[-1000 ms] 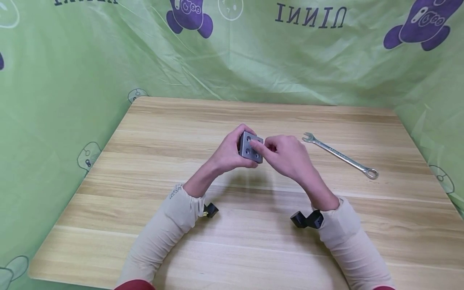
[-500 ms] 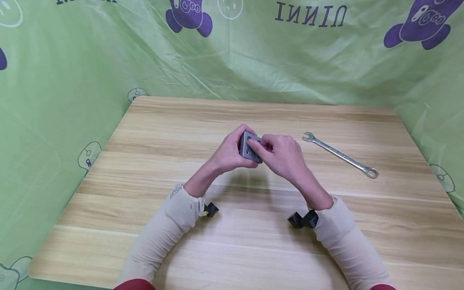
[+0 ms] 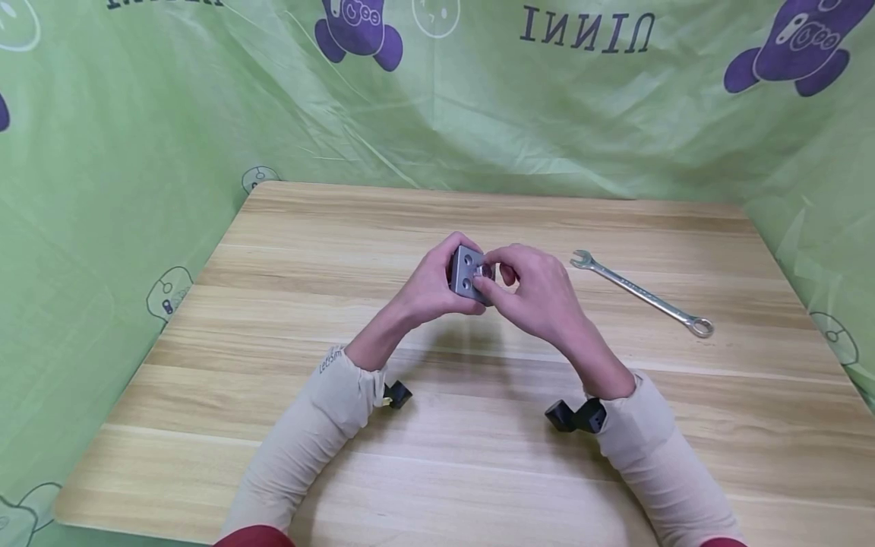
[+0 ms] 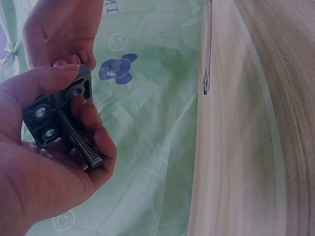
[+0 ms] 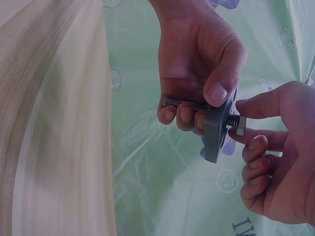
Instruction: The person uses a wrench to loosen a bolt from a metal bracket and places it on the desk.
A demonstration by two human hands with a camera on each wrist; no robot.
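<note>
My left hand (image 3: 437, 285) grips a grey square plate (image 3: 463, 277) by its edges, with round holes in its face. Through the plate's middle runs a threaded bolt (image 4: 78, 139). Its long shank sticks out at the back, beside the curled left fingers (image 4: 105, 145). On the front side, the hex head (image 5: 241, 125) stands a little off the plate, and some thread shows between them. My right hand (image 3: 536, 289) pinches this head between thumb and index finger, its other fingers curled in. Both hands hold the work above the wooden table.
A combination wrench (image 3: 642, 294) lies slantwise on the wooden table (image 3: 307, 251), right of my hands. Green printed cloth (image 3: 478, 137) hangs behind the table and along its sides. Black wrist cameras (image 3: 574, 416) hang under both forearms.
The right thumb and fingers first moved left over the plate's face, then spread apart around the bolt head, which now shows. The left hand and plate have hardly moved.
</note>
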